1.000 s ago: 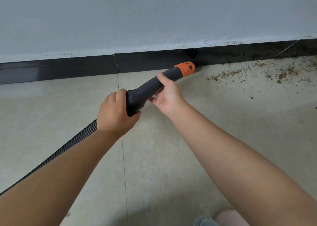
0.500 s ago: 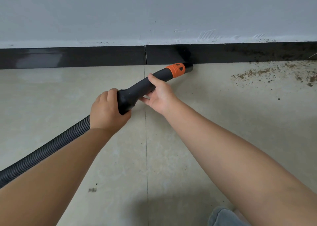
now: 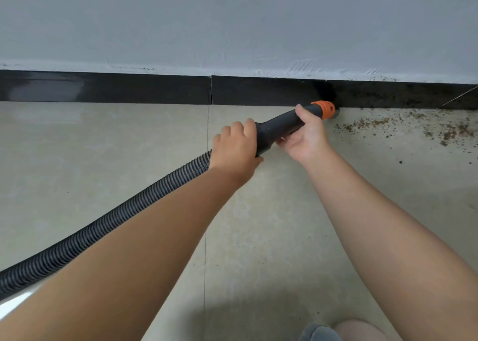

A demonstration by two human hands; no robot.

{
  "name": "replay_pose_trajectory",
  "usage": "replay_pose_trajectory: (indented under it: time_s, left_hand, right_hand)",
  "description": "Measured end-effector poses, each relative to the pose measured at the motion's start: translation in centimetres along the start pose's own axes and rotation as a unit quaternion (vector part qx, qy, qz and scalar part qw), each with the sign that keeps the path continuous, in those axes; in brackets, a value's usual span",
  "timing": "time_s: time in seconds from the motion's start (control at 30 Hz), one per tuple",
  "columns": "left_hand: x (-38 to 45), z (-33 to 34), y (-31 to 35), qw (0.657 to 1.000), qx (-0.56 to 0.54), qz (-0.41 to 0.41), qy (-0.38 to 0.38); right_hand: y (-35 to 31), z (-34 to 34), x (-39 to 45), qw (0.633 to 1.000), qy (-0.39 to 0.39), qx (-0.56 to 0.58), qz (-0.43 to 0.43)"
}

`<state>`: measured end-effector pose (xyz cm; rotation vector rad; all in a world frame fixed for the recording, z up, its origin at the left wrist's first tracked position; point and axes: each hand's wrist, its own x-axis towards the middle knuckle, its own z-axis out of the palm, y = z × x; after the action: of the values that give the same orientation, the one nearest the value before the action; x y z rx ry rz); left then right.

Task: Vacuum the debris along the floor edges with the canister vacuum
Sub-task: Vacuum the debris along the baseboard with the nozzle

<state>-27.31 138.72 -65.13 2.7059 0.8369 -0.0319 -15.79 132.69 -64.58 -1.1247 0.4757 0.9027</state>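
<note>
The vacuum's black handle (image 3: 280, 126) ends in an orange collar (image 3: 324, 108) whose nozzle tip touches the floor at the foot of the black skirting board (image 3: 155, 89). My left hand (image 3: 235, 150) grips the rear of the handle where the ribbed black hose (image 3: 108, 224) joins it. My right hand (image 3: 306, 136) holds the handle from below, just behind the orange collar, thumb on top. Brown debris (image 3: 403, 127) is scattered on the beige tiles right of the nozzle, along the skirting.
A grey wall (image 3: 232, 22) rises above the skirting. A tile joint (image 3: 207, 185) runs toward me across the floor. My knee and a grey slipper (image 3: 320, 333) show at the bottom edge. A shiny pale surface (image 3: 10, 307) peeks in at the lower left.
The nozzle has slid right along the skirting, closer to the debris patch, both hands keeping their grip. More of the hose now shows at the left.
</note>
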Motion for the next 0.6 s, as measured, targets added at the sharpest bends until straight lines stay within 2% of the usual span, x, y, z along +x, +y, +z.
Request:
replay_pose_trajectory:
  time_s: [0.17, 0.33, 0.47, 0.6]
  left_hand:
    - [0.4, 0.0, 1.8, 1.0, -0.017, 0.008, -0.012]
    - [-0.4, -2.8, -2.2, 0.994, -0.086, -0.051, -0.051]
    - [-1.1, -5.3, -7.2, 0.986, -0.027, -0.115, -0.12]
    - [-3.0, -6.3, -10.5, 0.985, 0.005, -0.141, -0.104]
  right_hand:
    - [-1.6, -1.0, -0.2, 1.0, 0.009, -0.001, -0.006]
    - [0.9, 1.4, -1.6, 0.999, -0.027, 0.022, 0.016]
    - [5.5, 4.3, -2.8, 0.998, -0.023, 0.018, 0.063]
    - [9.1, 6.9, -4.3, 0.994, -0.045, 0.028, 0.097]
